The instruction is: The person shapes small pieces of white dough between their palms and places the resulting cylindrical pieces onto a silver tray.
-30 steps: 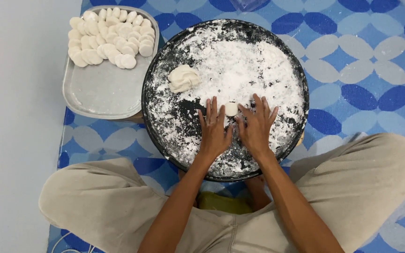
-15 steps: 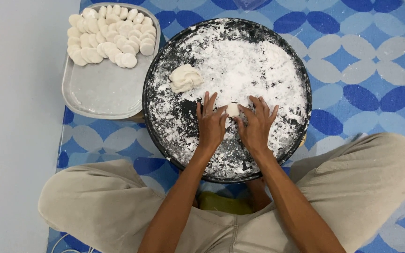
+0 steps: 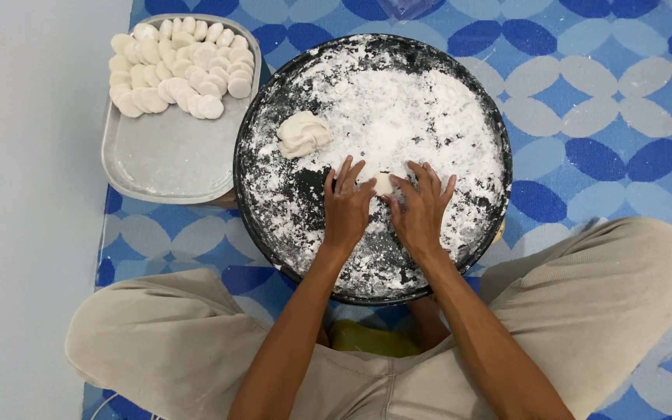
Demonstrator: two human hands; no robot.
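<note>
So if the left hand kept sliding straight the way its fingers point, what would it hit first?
Probably only loose flour on the round black tray. The left hand points up-screen, passing right of the dough lump.
</note>
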